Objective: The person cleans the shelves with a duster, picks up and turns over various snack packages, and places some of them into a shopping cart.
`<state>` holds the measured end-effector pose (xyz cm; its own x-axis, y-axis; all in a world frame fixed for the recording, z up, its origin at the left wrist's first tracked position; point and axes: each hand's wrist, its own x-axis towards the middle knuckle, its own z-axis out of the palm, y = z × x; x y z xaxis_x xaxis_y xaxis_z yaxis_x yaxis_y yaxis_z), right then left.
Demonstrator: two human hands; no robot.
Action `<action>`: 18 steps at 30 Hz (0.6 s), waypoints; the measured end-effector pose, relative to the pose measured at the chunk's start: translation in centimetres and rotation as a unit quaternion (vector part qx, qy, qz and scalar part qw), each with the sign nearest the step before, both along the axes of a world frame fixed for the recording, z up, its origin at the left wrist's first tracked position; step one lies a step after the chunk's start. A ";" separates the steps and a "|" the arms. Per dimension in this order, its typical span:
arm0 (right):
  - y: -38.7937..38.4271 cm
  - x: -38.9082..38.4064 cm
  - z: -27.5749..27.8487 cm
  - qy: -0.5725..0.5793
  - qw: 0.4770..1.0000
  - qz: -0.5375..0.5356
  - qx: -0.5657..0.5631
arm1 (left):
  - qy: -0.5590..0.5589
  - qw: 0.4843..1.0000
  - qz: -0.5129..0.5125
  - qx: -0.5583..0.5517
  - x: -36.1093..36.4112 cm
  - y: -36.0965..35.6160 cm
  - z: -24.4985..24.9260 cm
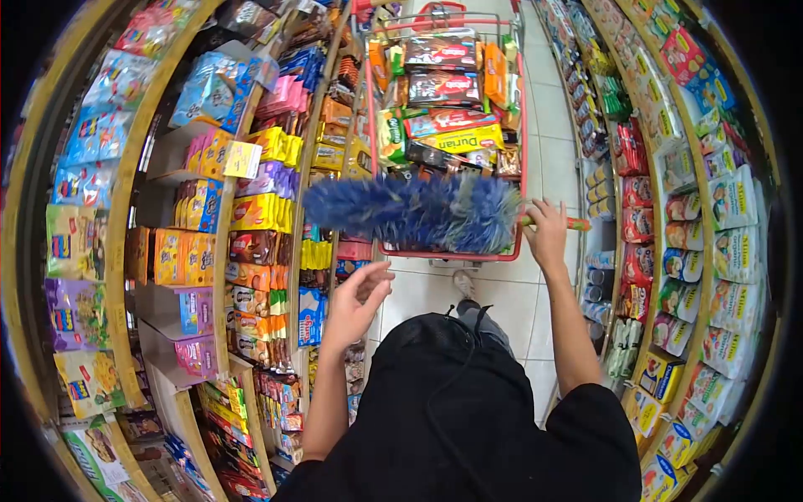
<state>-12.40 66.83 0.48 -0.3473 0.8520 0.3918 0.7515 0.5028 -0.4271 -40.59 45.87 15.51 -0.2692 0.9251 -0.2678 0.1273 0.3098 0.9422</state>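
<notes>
The right hand [548,233] grips the duster [418,211] at its right end, its long axis running leftward, just ahead of the open, empty left hand [361,291].

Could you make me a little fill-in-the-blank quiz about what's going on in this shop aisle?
1. The right hand is closed on the handle of a fluffy duster, and the duster's colour is ____.
2. Just ahead of the person stands a loaded trolley whose frame is coloured ____.
3. The left hand is open, fingers spread, and holds ____.

Missing words: blue; red; nothing.
</notes>
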 end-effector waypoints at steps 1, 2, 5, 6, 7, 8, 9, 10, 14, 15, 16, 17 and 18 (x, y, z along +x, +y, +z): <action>-0.1 1.1 -0.3 0.024 0.999 -0.025 -0.013 | -0.008 1.000 -0.005 0.006 0.2 1.3 0.2; -0.5 2.3 -0.5 0.048 0.997 -0.053 -0.026 | -0.009 1.000 -0.012 0.007 0.4 2.4 0.3; -2.4 5.6 -0.9 0.096 0.971 -0.199 -0.085 | 0.006 0.999 -0.040 0.023 1.1 5.9 0.0; -3.3 6.4 -1.1 0.117 0.954 -0.253 -0.113 | 0.024 0.998 -0.054 0.035 1.0 7.2 -1.1; -4.4 7.2 -1.2 0.120 0.931 -0.294 -0.179 | 0.102 0.991 -0.083 0.026 1.1 8.9 -1.6; -5.9 8.2 -2.9 0.122 0.920 -0.319 -0.193 | 0.179 0.977 -0.112 0.020 1.2 10.7 -2.1; -7.6 9.3 -5.9 0.125 0.908 -0.343 -0.205 | 0.267 0.951 -0.150 0.046 1.1 12.3 -3.4; -9.4 10.3 -8.9 0.129 0.897 -0.366 -0.213 | 0.352 0.914 -0.186 0.077 1.0 14.1 -5.0; -20.0 13.8 -15.6 0.017 0.781 -0.523 -0.341 | 0.486 0.794 -0.256 0.261 1.4 20.5 -8.6; -23.6 14.8 -17.4 -0.007 0.742 -0.540 -0.397 | 0.498 0.788 -0.259 0.253 1.4 21.8 -9.3; -27.1 15.2 -17.8 -0.043 0.698 -0.553 -0.453 | 0.524 0.772 -0.256 0.253 1.3 23.0 -10.2; -30.6 15.3 -17.2 -0.025 0.663 -0.564 -0.491 | 0.550 0.755 -0.252 0.252 1.0 23.8 -11.1; -34.1 15.6 -17.4 -0.041 0.635 -0.570 -0.520 | 0.576 0.738 -0.248 0.248 0.7 24.1 -11.5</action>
<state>3.21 32.68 -16.92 0.7447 0.3517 -0.5672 0.4155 -0.9094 -0.0184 -39.88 70.01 3.97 0.3510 0.8939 0.2788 0.9149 -0.3908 0.1012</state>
